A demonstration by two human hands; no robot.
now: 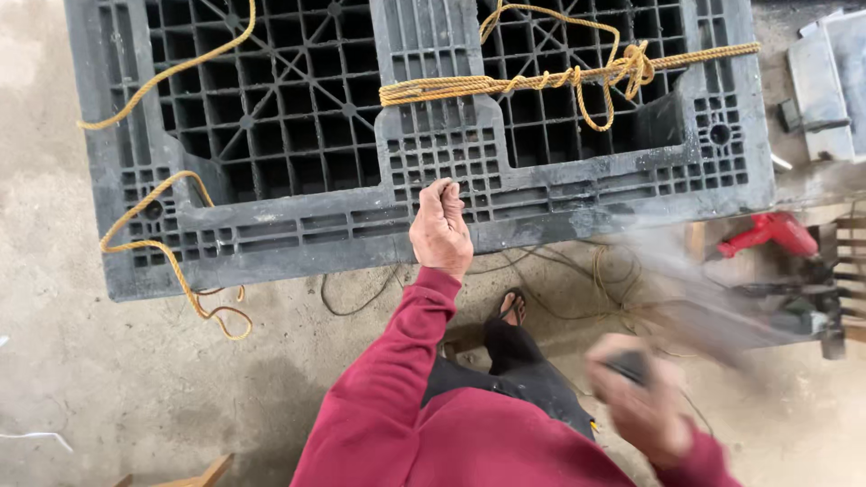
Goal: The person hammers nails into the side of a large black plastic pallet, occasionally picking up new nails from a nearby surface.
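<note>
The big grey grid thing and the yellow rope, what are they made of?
The grey grid pallet looks like moulded plastic, matte and scuffed, with ribbed lattice holes. The yellow twisted rope looks like synthetic or plant fibre, with visible twisted strands; which one is unclear.

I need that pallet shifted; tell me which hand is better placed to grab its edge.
Left. The left hand already rests on the grey plastic pallet at its near edge, fingers curled against the grid. The right hand is blurred, back near the body, apparently holding a dark object.
</note>
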